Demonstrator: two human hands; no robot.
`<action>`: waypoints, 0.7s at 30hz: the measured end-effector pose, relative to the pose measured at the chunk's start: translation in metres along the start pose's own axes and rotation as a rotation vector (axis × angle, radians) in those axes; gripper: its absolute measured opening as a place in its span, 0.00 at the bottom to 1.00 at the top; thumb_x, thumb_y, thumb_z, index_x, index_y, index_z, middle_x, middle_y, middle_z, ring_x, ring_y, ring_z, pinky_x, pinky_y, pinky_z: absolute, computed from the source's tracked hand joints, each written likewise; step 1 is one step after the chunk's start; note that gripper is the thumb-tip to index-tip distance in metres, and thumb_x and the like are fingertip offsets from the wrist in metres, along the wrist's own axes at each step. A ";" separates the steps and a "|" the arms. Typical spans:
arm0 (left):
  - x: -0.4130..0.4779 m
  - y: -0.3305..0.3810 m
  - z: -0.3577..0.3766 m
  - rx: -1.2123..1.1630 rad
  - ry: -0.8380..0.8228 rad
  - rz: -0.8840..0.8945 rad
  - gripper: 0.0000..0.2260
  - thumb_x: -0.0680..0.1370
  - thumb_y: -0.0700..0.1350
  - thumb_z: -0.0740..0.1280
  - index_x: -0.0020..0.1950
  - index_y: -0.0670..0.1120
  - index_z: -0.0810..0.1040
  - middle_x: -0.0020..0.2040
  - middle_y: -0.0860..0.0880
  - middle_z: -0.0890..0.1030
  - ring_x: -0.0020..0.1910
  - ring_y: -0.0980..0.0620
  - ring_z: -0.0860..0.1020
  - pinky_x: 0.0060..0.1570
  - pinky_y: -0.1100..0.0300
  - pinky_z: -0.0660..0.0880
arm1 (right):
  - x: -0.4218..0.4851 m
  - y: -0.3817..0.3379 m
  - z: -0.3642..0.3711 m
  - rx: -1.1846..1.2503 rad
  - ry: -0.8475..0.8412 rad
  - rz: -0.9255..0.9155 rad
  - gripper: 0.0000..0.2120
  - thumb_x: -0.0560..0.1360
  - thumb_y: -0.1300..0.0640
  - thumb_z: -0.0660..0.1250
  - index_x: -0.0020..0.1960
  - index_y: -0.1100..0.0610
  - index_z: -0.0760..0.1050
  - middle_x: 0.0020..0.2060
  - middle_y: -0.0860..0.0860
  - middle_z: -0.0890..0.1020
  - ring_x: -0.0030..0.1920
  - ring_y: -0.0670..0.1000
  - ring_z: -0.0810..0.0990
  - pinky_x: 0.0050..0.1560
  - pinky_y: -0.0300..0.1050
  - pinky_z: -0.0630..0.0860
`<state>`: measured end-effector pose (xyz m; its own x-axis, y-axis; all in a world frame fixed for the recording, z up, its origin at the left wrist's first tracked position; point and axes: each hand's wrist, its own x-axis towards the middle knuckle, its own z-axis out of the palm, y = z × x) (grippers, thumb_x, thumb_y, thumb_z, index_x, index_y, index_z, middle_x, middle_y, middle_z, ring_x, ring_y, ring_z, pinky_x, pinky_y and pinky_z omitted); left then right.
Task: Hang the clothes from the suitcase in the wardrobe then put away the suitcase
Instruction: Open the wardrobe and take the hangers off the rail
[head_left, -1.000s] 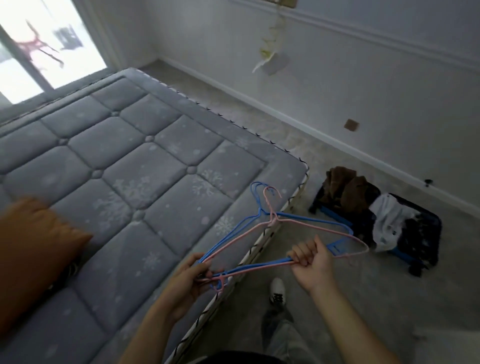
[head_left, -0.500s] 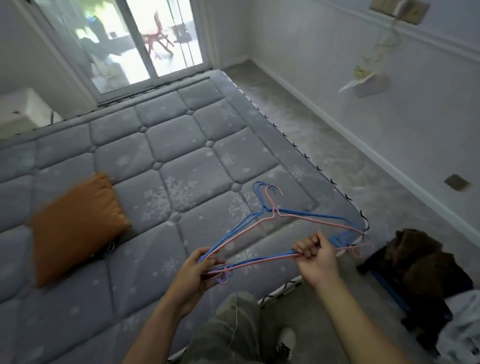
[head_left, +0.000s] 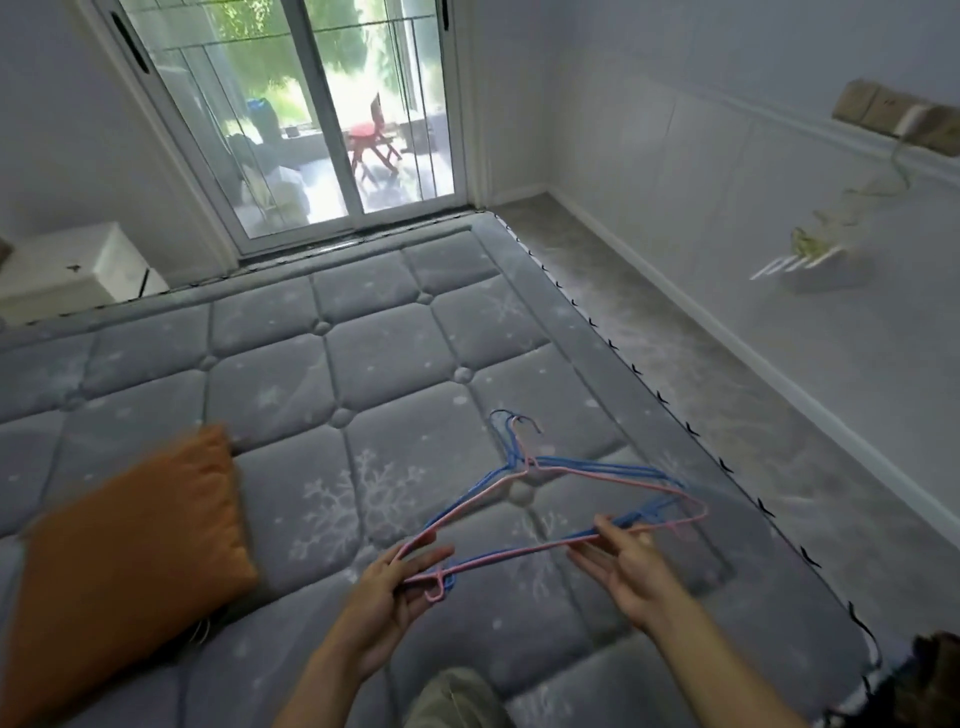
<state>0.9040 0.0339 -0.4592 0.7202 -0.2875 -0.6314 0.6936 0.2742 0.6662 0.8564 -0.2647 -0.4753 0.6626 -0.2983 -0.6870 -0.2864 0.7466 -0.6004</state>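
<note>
Far left: white cabinet (head_left: 67, 270) against the wall, at the head of the mattress (head_left: 363, 364). Mattress is grey, quilted in squares, with a pale snowflake print; it fills most of the floor. Orange pillow (head_left: 130, 561) lies on its left part. Behind the mattress is a sliding glass door (head_left: 311, 119), with daylight and a red chair (head_left: 371, 137) outside. Centre: left hand (head_left: 384, 587) pinches the left corner of the hangers (head_left: 545, 483) between thumb and fingers. They are a bundle of thin blue and pink wire, held low over the mattress with hooks pointing away. Right hand (head_left: 628, 566) is released, fingers straight and fingertips touching the bottom bars. Right: strip of grey carpet (head_left: 727, 395) beside the mattress edge, then a white wall with baseboard and a blurred dangling cable (head_left: 810, 254). Bottom right corner: dark clothes (head_left: 930, 675), just past the mattress corner.
</note>
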 end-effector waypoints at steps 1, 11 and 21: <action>0.024 0.011 -0.011 0.016 0.007 -0.016 0.15 0.82 0.32 0.57 0.65 0.38 0.77 0.60 0.36 0.84 0.48 0.43 0.86 0.44 0.54 0.85 | 0.025 0.003 0.017 -0.010 0.013 0.021 0.09 0.80 0.70 0.63 0.49 0.57 0.67 0.34 0.59 0.80 0.32 0.56 0.85 0.32 0.52 0.84; 0.266 0.052 -0.153 0.118 0.266 -0.107 0.12 0.80 0.31 0.64 0.62 0.28 0.75 0.46 0.35 0.85 0.34 0.46 0.85 0.30 0.57 0.81 | 0.255 0.080 0.160 -0.135 0.085 0.137 0.09 0.81 0.71 0.60 0.49 0.59 0.67 0.36 0.61 0.83 0.35 0.56 0.86 0.31 0.50 0.83; 0.388 -0.008 -0.273 1.363 0.578 0.442 0.34 0.78 0.71 0.53 0.71 0.50 0.79 0.71 0.45 0.78 0.69 0.38 0.75 0.68 0.44 0.67 | 0.416 0.126 0.209 -0.238 0.109 0.199 0.07 0.82 0.66 0.62 0.53 0.55 0.69 0.44 0.61 0.81 0.38 0.57 0.85 0.31 0.50 0.83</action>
<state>1.1825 0.1707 -0.8180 0.9883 0.0589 -0.1410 0.1199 -0.8709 0.4767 1.2400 -0.1705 -0.7514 0.5033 -0.2322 -0.8323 -0.5651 0.6403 -0.5203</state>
